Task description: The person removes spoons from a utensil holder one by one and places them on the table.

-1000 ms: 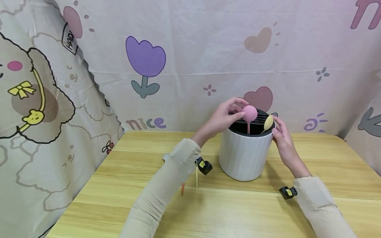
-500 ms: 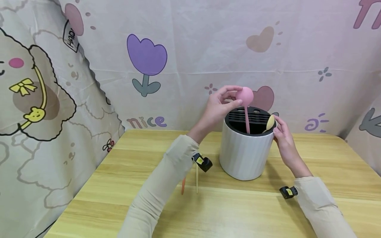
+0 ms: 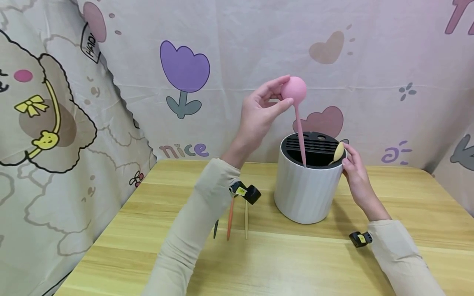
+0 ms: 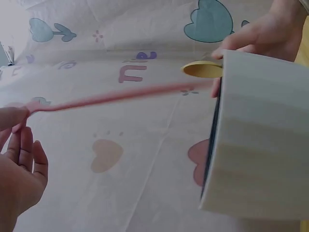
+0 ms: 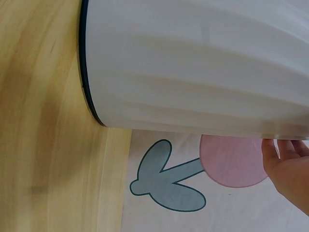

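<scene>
A pink ladle [image 3: 294, 90] hangs handle-down from my left hand [image 3: 257, 113], which pinches it by its round bowl. The handle slants down, its tip overlapping the front rim of a white utensil holder [image 3: 305, 195] with a black slotted insert [image 3: 314, 139]. In the left wrist view, the handle [image 4: 120, 95] stretches from my fingers toward the holder's mouth. My right hand [image 3: 359, 183] grips the holder's right side at the rim, beside a yellow spoon [image 3: 338, 152] standing in it. In the right wrist view, the fingertips [image 5: 270, 150] meet the white wall.
Left of the holder, an orange handle [image 3: 230, 220], a pale yellow handle [image 3: 246, 222] and a dark handle [image 3: 216, 229] lie on the wooden table [image 3: 296, 263], partly hidden by my left forearm. A patterned cloth [image 3: 237, 49] hangs behind the table.
My left hand has risen and moved left with the pink ladle, drawing its handle up from inside the holder to rim height. My right hand has stayed at the rim.
</scene>
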The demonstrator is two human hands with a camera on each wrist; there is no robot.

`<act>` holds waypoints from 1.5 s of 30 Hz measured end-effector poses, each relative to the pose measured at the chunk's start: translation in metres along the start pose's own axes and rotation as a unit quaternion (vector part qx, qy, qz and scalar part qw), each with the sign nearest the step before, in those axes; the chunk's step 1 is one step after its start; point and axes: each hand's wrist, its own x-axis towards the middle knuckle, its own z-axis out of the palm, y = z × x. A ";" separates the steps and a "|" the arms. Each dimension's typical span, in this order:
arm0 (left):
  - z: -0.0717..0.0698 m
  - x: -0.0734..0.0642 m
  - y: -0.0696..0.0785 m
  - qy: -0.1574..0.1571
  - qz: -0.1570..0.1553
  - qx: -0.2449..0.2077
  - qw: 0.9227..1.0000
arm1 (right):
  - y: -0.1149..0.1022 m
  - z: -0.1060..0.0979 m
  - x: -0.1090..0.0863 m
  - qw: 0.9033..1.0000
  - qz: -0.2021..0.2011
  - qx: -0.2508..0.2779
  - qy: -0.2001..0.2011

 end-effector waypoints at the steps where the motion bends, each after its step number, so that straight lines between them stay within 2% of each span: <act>1: -0.002 0.000 0.002 -0.002 0.000 0.000 1.000 | 0.000 0.000 0.000 1.000 0.000 -0.001 0.000; 5: -0.016 -0.006 0.005 -0.015 -0.008 0.021 1.000 | 0.000 0.000 0.000 1.000 -0.004 0.003 0.002; 7: -0.025 -0.011 0.004 -0.025 -0.020 0.050 0.998 | 0.001 0.001 0.000 1.000 -0.005 0.007 0.001; 13: -0.060 -0.034 -0.002 -0.048 -0.081 0.140 0.986 | 0.002 0.003 0.000 1.000 -0.003 0.003 -0.002; 16: -0.077 -0.047 -0.006 -0.060 -0.113 0.149 0.981 | 0.002 0.003 0.000 1.000 -0.002 0.001 -0.003; 20: -0.096 -0.063 -0.016 -0.087 -0.155 0.129 0.976 | 0.001 0.002 -0.001 1.000 0.002 -0.005 -0.003; 23: -0.109 -0.073 -0.022 -0.100 -0.189 0.122 0.969 | 0.001 0.001 -0.001 1.000 0.005 -0.008 -0.002; 27: -0.124 -0.085 -0.030 -0.099 -0.233 0.123 0.960 | 0.001 0.001 -0.002 1.000 0.002 -0.006 -0.002; 31: -0.140 -0.098 -0.037 -0.090 -0.258 0.141 0.952 | 0.001 0.001 -0.002 1.000 0.000 -0.007 -0.002; 40: -0.187 -0.128 -0.058 -0.069 -0.295 0.175 0.937 | -0.001 0.000 -0.002 1.000 0.003 -0.013 -0.002; 45: -0.216 -0.139 -0.067 -0.058 -0.300 0.207 0.929 | -0.002 0.000 -0.001 1.000 0.002 -0.013 0.000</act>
